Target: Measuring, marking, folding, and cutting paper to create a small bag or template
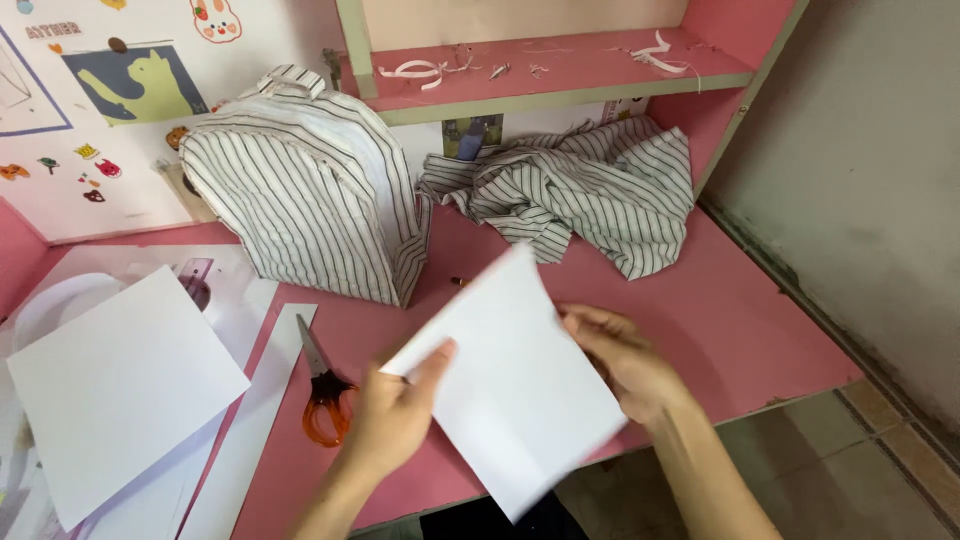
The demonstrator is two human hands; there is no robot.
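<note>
Head view, both hands pinching white paper sheet (515,385), left hand (400,405), right hand (620,355)

A pink desk (740,330) carries everything here, with a pink shelf (560,75) fixed above its back edge. On the desk, a striped backpack (305,190) stands upright near the back, and a crumpled striped cloth (590,190) lies just beside it to the right. Orange-handled scissors (322,385) lie flat in front of the backpack. Farther left, a white sheet (120,385) rests on a stack of other paper (245,440). On the shelf lie white scraps (420,72) and small bits.
</note>
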